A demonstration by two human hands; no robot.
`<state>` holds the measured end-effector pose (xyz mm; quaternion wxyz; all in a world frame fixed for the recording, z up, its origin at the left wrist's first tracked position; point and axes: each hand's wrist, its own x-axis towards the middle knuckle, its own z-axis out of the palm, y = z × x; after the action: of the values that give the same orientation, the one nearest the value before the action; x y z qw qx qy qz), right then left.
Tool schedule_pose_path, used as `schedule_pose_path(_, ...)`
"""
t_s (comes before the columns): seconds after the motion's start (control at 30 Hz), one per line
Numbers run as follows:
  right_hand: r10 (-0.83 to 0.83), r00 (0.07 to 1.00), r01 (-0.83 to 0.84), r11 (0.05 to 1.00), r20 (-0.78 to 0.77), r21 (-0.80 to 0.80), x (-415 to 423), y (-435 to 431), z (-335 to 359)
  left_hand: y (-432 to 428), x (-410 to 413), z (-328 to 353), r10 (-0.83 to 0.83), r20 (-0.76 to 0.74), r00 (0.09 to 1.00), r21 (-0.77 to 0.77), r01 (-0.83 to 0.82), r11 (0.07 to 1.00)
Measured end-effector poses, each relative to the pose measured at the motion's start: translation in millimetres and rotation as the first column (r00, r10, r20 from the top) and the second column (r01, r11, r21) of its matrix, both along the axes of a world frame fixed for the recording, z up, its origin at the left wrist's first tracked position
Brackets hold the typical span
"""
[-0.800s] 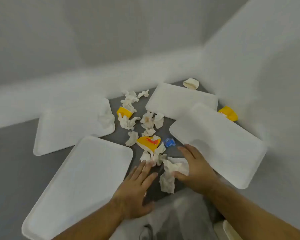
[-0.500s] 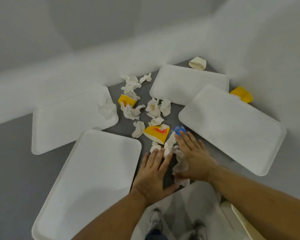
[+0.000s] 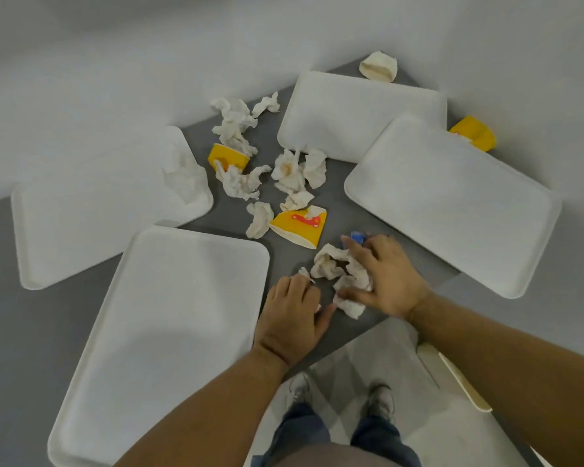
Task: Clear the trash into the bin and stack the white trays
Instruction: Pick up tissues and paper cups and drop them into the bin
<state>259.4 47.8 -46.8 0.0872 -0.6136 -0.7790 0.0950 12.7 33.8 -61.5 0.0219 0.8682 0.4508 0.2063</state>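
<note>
The head view looks down on a grey table [image 3: 0,298] strewn with trash between four white trays. The right hand [image 3: 388,278] curls its fingers and thumb round a wad [image 3: 331,264] of crumpled napkins and bunches it against the table. Touching its fingertips on the far side lies a blue scrap [image 3: 357,236], and just beyond and to the left of that grip lies a yellow wrapper [image 3: 300,225]. The left hand [image 3: 290,315], just beside the wad, has its fingers bent over a small napkin bit [image 3: 305,274], seemingly pinching it. The near tray [image 3: 169,332] lies right against the left hand's outer side, and the right tray [image 3: 452,203] lies just past the right hand's knuckles. The left tray [image 3: 91,224] and far tray [image 3: 361,112] lie well apart from both hands, with loose napkins [image 3: 240,182] between them. A cream rim [image 3: 459,382] below the right forearm is probably the bin. The step in hand looks like gathering trash, with no tray stacked yet. The next move calls for closing both grips firmly so nothing drops, then lifting the load back and to the right, over that rim, before returning for the wrapper and the farther napkins.
</note>
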Motion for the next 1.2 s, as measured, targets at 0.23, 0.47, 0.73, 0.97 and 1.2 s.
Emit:
schedule_pose_path(0.23,0.012,0.995,-0.027,0.988,0.099,0.149,-13,-1,-4,7,2,5,-0.010,0.089,0.996,-0.051,0.014,0.999)
schedule_pose_path(0.47,0.196,0.979,-0.193,0.980,-0.055,0.052,-24,5,-4,10,1,3,-0.060,0.112,0.992,-0.014,0.062,0.998)
schedule_pose_path(0.73,-0.301,0.916,0.317,0.948,-0.265,0.019,-30,-4,6,12,1,3,-0.092,0.193,0.977,-0.055,0.105,0.993)
schedule_pose_path(0.97,-0.676,0.120,0.616,0.625,-0.727,-0.479,-9,-7,39,26,20,36,-0.046,0.366,0.929,-0.365,0.188,0.912)
schedule_pose_path(1.2,-0.488,-0.423,0.539,0.542,-0.764,-0.645,33,-57,76,26,96,72,0.249,0.604,0.757,-0.663,0.303,0.685)
